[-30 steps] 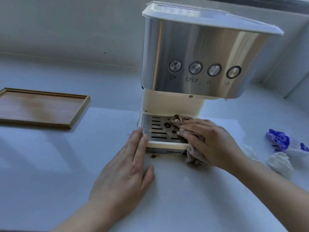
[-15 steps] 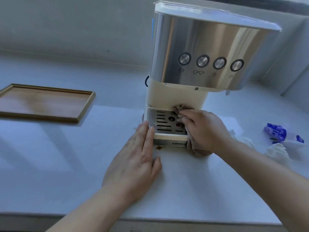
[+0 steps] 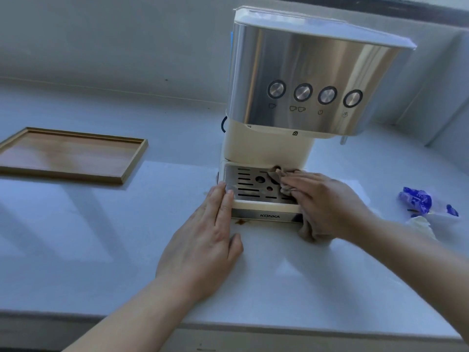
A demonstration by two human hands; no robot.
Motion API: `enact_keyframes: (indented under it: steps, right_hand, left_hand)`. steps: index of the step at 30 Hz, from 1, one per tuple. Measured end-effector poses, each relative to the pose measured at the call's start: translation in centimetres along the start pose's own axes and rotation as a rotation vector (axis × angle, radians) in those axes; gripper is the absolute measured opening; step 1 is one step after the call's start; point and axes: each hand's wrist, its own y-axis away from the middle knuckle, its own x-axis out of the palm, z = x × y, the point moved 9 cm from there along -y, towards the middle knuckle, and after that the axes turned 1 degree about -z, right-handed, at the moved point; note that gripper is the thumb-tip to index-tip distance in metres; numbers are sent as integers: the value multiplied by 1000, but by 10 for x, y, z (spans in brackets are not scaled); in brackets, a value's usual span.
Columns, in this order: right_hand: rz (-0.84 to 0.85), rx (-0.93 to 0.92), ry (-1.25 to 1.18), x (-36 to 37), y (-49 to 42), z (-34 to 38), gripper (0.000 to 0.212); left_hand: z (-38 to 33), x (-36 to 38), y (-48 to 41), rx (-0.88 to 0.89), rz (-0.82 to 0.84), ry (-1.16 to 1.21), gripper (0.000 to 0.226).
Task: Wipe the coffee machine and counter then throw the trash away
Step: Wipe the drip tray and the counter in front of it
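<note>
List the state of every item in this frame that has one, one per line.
coffee machine: upright on the counter
drip tray: in place, brown stains on it
cloth: pressed on the tray under the right hand
left hand: flat, empty, fingertips against the tray's corner
wooden tray: empty
counter: brown spot by the machine's base
wrappers: crumpled, lying loose

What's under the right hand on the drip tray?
A brown cloth lies under the right hand, pressed on the drip tray's right side and hanging over its front onto the counter. The grate beneath the cloth is covered, so any stains there can't be seen.
</note>
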Motion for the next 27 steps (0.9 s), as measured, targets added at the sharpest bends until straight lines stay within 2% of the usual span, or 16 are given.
enact_keyframes:
  steps: [2,5,7,9,10,11,12,14,15,17,19,23,27]
  right_hand:
    - [-55,-23,67,-1,-8,14,14]
    - [-71,84,68,-20,-33,1,16]
    - [-199,248,19,-47,-38,-27,19]
    - [-417,462,-76,-72,-25,-60,22]
    - [-495,520,-143,-76,-16,-69,21]
    - [-491,520,-223,-70,-11,-72,18]
    - [-399,472,-317,-53,-8,-65,13]
    - [-133,211,-337,-15,7,-24,14]
    - [-32,53,-247,-1,17,2,21]
    - [60,-173,-110,11,28,24,44]
    - [92,-212,-115,6,17,20,45]
    - [26,-20,-120,2,3,4,34]
    - [-20,-142,-101,10,26,21,36]
  left_hand:
    - [-1,0,1,-4,-3,4,73]
    - [0,-2,1,-10,7,17,73]
    - [0,-1,0,-10,16,21,72]
    - [0,-1,0,-8,17,12,72]
    - [0,0,0,-7,18,10,72]
    - [0,0,0,-8,20,8,71]
    - [0,0,0,-11,23,7,71]
    - [0,1,0,-11,31,3,72]
    - [0,1,0,-12,29,-1,72]
    - [1,1,0,-17,25,-8,72]
    - [0,0,0,-22,22,-18,72]
    - [-1,-2,0,-23,20,-26,72]
    - [-1,-3,-1,-18,17,-14,72]
